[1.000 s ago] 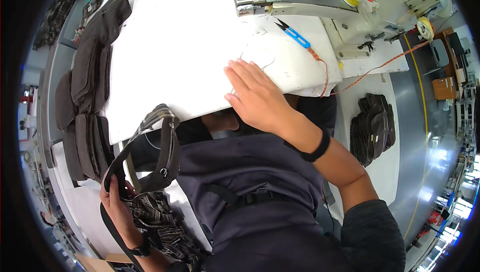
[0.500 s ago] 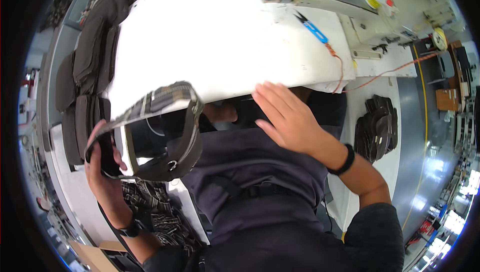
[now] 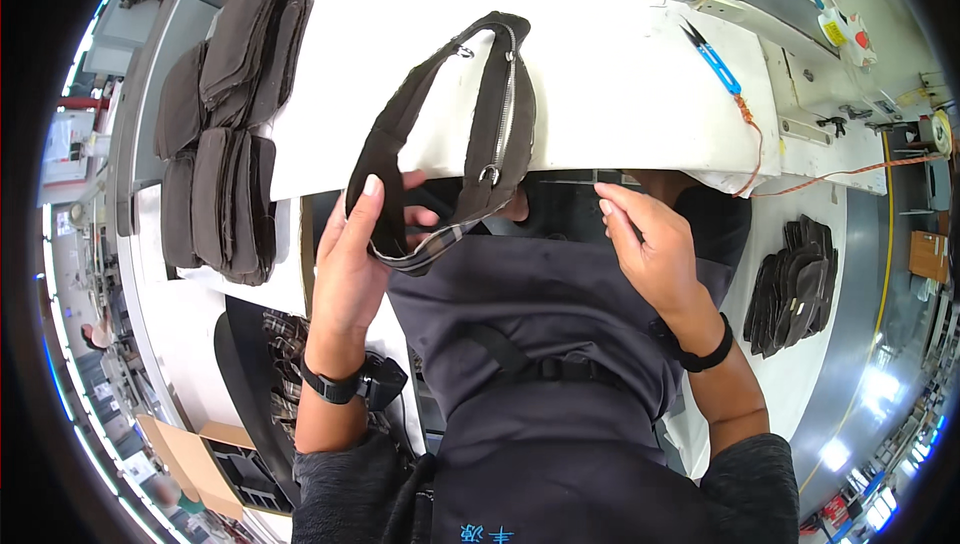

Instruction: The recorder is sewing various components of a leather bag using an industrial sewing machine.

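Bright light is washing out the upper-centre tabletop (image 3: 590,94) (glare is spotting the lower-right floor (image 3: 860,344)); outer lines are bending.

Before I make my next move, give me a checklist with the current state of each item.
1. Left hand holding the zippered band: ok, gripped at its near end.
2. Right hand clear of the band: ok, apart from it, fingers curled.
3. Band wholly over the white table: not ok, its near end is past the table edge.
4. Blue snips clear of the band: ok, lying on the table to its right.
5. Zipper fully closed: cannot tell.
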The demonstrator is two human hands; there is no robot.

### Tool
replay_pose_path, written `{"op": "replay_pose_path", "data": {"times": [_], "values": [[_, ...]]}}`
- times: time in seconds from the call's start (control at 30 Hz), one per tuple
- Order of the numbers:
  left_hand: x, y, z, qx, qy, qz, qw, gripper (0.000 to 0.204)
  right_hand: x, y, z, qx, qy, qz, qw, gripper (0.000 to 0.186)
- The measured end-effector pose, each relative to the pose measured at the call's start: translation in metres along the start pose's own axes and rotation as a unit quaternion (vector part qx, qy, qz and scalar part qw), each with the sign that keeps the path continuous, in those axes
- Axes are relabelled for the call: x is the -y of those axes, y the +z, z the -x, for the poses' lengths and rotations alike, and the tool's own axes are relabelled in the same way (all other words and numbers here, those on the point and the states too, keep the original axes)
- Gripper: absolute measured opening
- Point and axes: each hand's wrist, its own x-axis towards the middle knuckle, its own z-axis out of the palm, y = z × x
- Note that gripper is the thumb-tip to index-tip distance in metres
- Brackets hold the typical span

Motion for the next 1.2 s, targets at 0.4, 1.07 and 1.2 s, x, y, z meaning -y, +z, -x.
{"op": "replay_pose_path", "data": {"times": [0.4,1.07,1.2], "values": [[0.022,0.024,0.028,0.040,0.119,-0.155,0.980,0.090,0.028,0.022,-0.007,0.009,-0.008,-0.105,0.994,0.017],[0.037,0.080,-0.073,-0.022,0.324,-0.338,0.883,0.038,0.014,0.000,-0.010,0.050,0.296,-0.619,0.726,0.021],[0.031,0.095,-0.076,0.074,0.274,-0.445,0.849,0.025,0.024,-0.006,-0.006,0.085,0.292,-0.637,0.708,0.030]]}}
